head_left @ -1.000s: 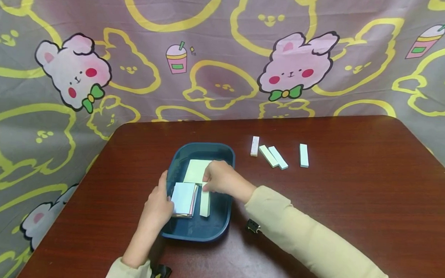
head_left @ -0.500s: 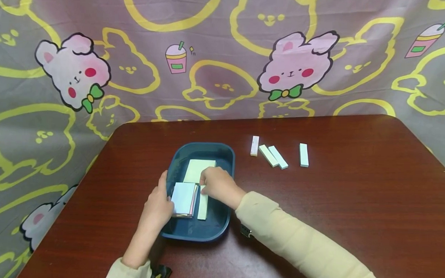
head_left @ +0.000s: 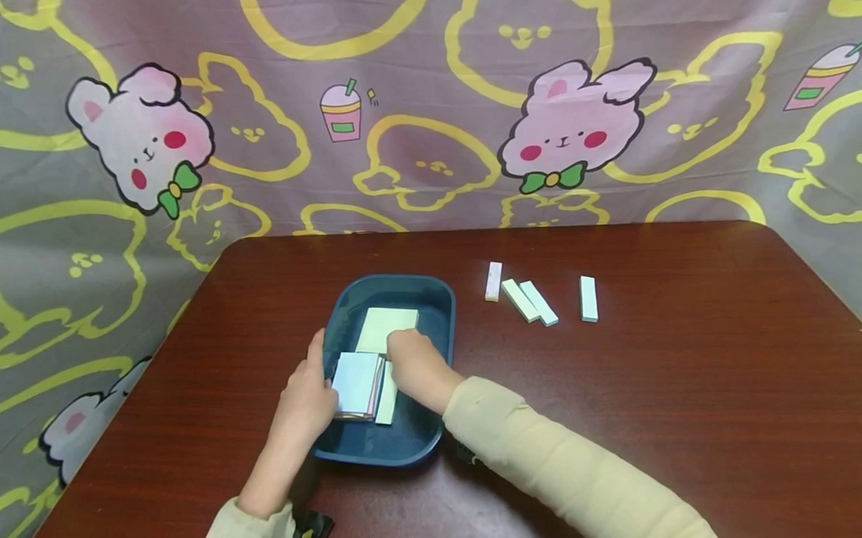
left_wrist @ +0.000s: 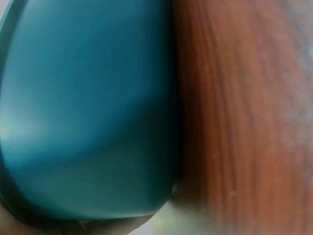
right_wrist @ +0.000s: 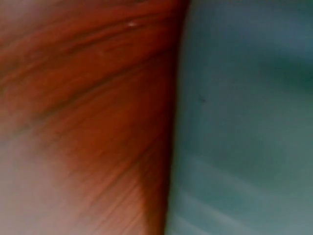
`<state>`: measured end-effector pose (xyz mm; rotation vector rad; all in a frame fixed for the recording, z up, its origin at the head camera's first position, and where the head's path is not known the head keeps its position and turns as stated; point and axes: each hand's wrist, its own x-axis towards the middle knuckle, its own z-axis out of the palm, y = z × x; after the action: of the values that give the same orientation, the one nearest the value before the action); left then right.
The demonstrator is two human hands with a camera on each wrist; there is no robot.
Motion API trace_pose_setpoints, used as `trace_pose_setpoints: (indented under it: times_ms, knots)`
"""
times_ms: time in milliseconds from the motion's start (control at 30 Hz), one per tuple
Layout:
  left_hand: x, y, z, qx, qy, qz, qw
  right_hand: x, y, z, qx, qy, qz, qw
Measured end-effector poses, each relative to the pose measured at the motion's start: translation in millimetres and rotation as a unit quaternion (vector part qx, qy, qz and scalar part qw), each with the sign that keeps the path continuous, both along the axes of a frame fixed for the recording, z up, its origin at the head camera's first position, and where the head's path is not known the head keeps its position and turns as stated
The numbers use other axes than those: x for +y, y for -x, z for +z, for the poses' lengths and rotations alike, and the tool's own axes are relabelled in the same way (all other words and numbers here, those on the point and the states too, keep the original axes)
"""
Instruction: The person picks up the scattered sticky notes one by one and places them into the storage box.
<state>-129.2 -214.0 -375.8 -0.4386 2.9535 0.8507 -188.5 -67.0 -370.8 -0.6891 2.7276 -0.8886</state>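
A dark blue plastic bin (head_left: 407, 441) stands on the table, its outer wall filling much of both wrist views. My left hand (head_left: 304, 397) grips its left side, thumb over the rim beside a stack of square sticky notes (head_left: 356, 383) with a light blue top. Inside the bin, my right hand (head_left: 419, 368) holds the far end of a narrow pale yellow sticky note pad (head_left: 387, 404), which lies along the stack's right side. The right fingertips are hidden behind the hand. Farther back in the bin lies a wider pale yellow sticky note pad (head_left: 382, 327).
Right of the bin, several narrow pads lie on the brown table (head_left: 655, 388): a whitish one (head_left: 493, 281), a yellow one (head_left: 519, 299) touching a pale blue one (head_left: 540, 303), and a separate pale one (head_left: 588, 299). A patterned cloth (head_left: 423, 87) hangs behind.
My right hand has moved down and slightly left with the narrow yellow pad, bringing it from a tilt to lying close against the square stack. The left hand stays in place.
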Motion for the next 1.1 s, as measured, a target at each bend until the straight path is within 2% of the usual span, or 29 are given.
trace_pose_setpoints:
  times_ms: [167, 400, 800, 1033, 1100]
  knots:
    - [0.2, -0.6, 1.0, -0.003, -0.001, 0.000, 1.0000, -0.8, -1.4, -1.5, 0.020, -0.002, -0.010, 0.9998]
    - [-0.2, -0.3, 0.7, -0.004, -0.002, 0.000, 1.0000, -1.5, -2.8, -5.0, 0.070, -0.014, -0.007, 0.9974]
    - [0.2, 0.8, 1.1, -0.007, -0.001, -0.002, 1.0000, -2.6, -6.2, -5.0, 0.094, -0.044, -0.003, 0.9946]
    - [0.6, 0.6, 1.4, -0.009, -0.005, -0.001, 0.9999, -5.4, -10.8, -6.7, 0.127, -0.081, 0.005, 0.9887]
    - [0.4, 0.5, 0.9, -0.008, -0.002, -0.003, 1.0000, -5.4, -11.1, -6.6, 0.125, -0.083, 0.003, 0.9887]
